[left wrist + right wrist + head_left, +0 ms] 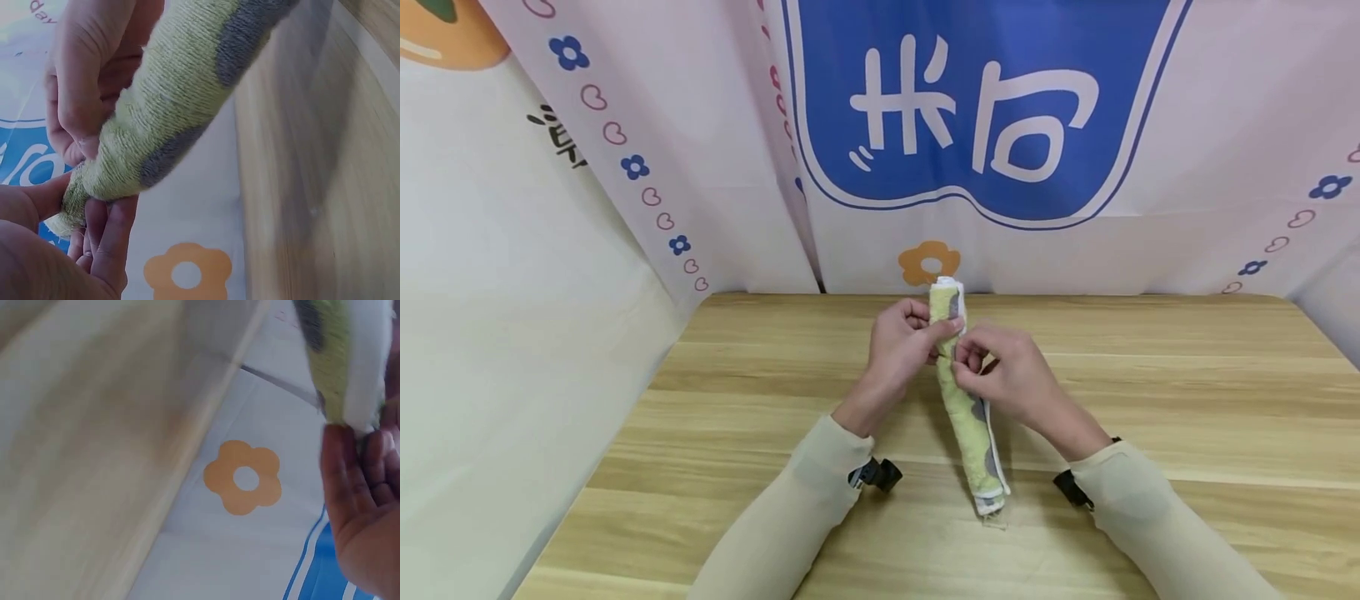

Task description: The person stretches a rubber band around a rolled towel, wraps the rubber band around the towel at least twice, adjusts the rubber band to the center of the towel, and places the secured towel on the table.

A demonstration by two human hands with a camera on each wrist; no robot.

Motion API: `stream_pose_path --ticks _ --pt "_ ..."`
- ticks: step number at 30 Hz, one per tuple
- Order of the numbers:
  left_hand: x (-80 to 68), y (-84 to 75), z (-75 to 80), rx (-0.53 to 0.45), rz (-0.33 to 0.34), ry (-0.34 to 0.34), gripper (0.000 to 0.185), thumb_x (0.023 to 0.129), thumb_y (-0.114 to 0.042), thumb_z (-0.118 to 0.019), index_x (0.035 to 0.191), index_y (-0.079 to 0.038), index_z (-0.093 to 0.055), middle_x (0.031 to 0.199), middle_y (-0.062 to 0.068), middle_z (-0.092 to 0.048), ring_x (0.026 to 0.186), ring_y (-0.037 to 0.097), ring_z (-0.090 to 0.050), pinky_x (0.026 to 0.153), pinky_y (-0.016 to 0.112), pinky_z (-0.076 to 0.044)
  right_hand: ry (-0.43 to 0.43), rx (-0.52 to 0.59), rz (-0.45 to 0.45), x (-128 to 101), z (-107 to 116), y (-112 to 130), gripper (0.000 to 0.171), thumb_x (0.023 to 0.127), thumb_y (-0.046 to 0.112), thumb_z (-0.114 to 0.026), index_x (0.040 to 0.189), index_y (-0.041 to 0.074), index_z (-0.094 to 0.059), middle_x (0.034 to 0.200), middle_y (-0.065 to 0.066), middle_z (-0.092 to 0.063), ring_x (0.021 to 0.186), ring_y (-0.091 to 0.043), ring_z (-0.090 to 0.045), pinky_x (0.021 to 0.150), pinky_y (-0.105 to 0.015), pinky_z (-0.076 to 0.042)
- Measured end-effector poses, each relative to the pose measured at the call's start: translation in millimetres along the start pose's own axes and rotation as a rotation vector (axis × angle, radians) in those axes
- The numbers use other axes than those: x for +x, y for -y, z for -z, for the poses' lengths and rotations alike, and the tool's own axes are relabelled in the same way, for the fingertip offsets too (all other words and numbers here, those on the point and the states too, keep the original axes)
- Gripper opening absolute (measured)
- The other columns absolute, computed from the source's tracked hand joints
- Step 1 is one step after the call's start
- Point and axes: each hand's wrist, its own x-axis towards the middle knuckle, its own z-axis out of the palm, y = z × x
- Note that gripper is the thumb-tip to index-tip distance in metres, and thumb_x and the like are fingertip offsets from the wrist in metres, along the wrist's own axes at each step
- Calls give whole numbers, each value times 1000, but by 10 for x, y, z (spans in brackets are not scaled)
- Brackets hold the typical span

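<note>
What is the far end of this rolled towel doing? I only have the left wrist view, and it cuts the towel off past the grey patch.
Observer: In the head view the rolled towel is lifted at its far end, while its near end rests on the wooden table.
Operator: Which hands are on it?
Observer: Both. The left hand and the right hand pinch it on the upper half, close together, one from each side.
Operator: Anything else on the table near it?
Observer: Nothing else shows in the head view; behind the table hangs a backdrop with an orange flower print.
</note>
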Motion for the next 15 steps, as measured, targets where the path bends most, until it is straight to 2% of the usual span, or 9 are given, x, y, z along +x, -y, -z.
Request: stream_pose_path --ticks 4,6,11,15 --pt "1 19 2 31 7 -14 28 89 -14 -88 101 -2 -65 85 9 -73 63 15 -64 66 43 -64 -55 -122 108 -23 -57 -46 21 80 -5 -74 82 13 -64 66 12 -50 57 -3 -45 50 -20 -40" --pt "9 26 14 33 9 -11 28 89 -14 -88 100 -2 -65 85 9 -73 62 15 -64 67 45 -64 -58 -127 122 -34 -68 -51 22 80 -5 -74 82 14 -64 64 14 -49 55 -1 -43 48 -20 -36" --pt "42 33 65 32 -1 -27 27 90 -15 -87 98 -2 -65 82 8 -69 62 16 -64 64 39 -64 31 -14 71 -58 -78 -22 22 81 -8 -74 84 12 -65 63 17 -50 54 1 -44 47 -19 -38" --pt "51 29 95 26 5 -15 27 90 -15 -86 99 -3 -64 82 8 -67 64 17 -65 65 40 -64 19 -6 40 -53 -78 -1 16 85 -6 -74 87 9 -68 66 13 -56 57 -2 -49 49 -20 -44"
